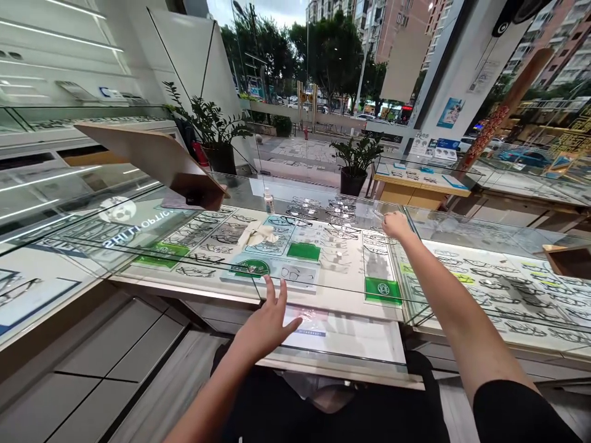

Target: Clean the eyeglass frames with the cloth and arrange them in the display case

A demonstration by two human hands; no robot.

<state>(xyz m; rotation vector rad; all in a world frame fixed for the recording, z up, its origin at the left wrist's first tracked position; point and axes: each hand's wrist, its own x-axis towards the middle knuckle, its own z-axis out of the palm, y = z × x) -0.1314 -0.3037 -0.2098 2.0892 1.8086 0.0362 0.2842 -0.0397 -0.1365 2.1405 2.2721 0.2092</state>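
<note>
My left hand (pixel 270 320) hovers over the near edge of the glass display counter (pixel 341 286), its fingers spread and holding nothing. Farther out, my right hand (pixel 395 224) is closed at the right part of the counter top. A faint, thin, clear shape shows beside its fingers, too small to name. Left of that hand lie two groups of eyeglasses, one on the right (pixel 341 209) and one on the left (pixel 302 208). A small spray bottle (pixel 268 201) stands upright on the glass, and a crumpled pale cloth (pixel 259 235) rests nearer to me.
An open drawer (pixel 369 338) juts out before my body. A tilted mirror-like board (pixel 157 157) stands at the left. Potted plants (pixel 354 175) stand beyond the counter by the window. More eyeglasses fill the right-hand case (pixel 494 271), under glass.
</note>
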